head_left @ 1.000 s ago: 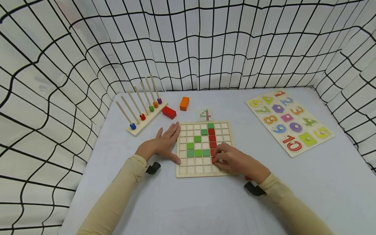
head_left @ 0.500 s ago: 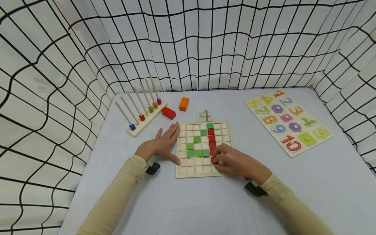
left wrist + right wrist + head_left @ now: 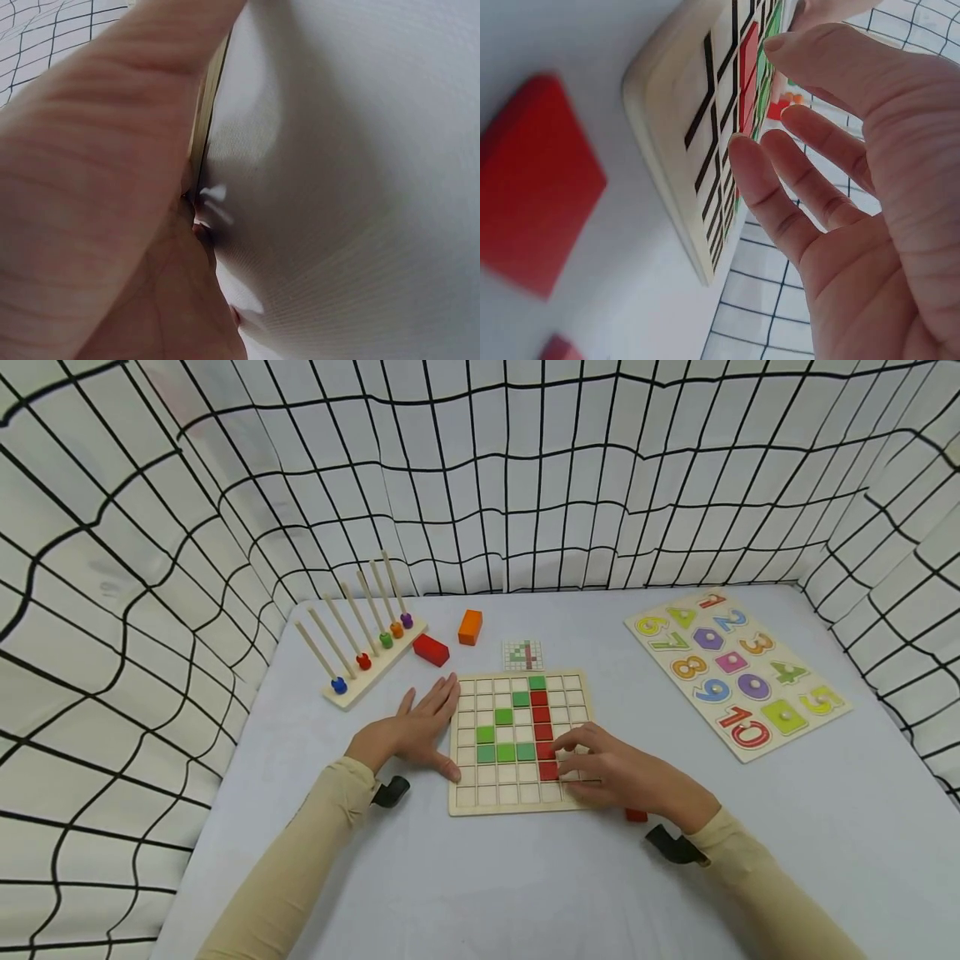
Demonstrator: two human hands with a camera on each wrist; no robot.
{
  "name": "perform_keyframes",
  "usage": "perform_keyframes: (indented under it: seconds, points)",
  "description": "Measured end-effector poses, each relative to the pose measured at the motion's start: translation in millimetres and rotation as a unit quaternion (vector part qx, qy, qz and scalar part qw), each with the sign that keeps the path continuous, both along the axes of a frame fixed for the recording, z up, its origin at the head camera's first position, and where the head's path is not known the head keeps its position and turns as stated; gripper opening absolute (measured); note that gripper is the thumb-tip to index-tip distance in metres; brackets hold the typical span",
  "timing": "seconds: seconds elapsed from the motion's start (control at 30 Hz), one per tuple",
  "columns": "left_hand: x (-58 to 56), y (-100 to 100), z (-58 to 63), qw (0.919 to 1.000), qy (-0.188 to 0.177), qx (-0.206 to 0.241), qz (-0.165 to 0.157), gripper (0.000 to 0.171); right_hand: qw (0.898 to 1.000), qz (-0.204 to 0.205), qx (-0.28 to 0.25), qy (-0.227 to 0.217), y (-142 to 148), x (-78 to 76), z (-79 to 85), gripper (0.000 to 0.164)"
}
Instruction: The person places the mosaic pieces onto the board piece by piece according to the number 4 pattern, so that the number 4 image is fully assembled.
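Note:
A wooden grid board [image 3: 480,806] lies flat on the table between the hands. Green tiles [image 3: 506,752] form a diagonal and a row on it, beside a column of red tiles [image 3: 542,713]. My left hand [image 3: 408,732] rests with spread fingers along the board's left edge. Over the board's right part, my right hand [image 3: 626,770] has thumb and fingers parted and nothing between them, near the lowest red tile [image 3: 549,770]. The right wrist view shows that gap, and a loose red tile [image 3: 540,187] on the table. In the head view the hand partly hides the board's lower right corner.
Behind the board lies a small pattern card [image 3: 522,655]. An orange block [image 3: 470,627], a red block [image 3: 431,650] and a peg stand with beads [image 3: 375,670] are at the back left. A number puzzle [image 3: 738,672] lies at right. Black netting [image 3: 562,518] surrounds the table.
My right hand has let go of the lowest red tile and drawn back slightly to the right, its fingers parting. That tile now shows in full in the column. The left hand has stayed put.

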State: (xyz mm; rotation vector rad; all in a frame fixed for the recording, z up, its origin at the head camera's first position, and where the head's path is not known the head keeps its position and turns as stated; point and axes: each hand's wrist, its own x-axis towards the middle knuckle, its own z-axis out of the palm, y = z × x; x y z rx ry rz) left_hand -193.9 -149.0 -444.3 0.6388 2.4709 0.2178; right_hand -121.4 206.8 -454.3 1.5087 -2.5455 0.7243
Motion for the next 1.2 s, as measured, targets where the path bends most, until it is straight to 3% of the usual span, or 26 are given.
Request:
perform_keyframes:
  seconds: [0.43,0.73,1.2]
  points:
    - [-0.1,0.9,2.0,1.0,-0.006,0.005,0.0,0.15,0.998,-0.051,0.024,-0.019,31.8,11.9,5.7,0.025]
    - [-0.6,1.7,2.6,0.9999,-0.012,0.004,0.001,0.151,0.985,-0.104,0.079,-0.113,59.0,33.1,8.7,0.021]
    - [0.9,1.6,3.6,1.0,-0.004,-0.001,-0.001,0.149,0.993,-0.083,0.035,-0.075,69.3,45.4,-7.3,0.027]
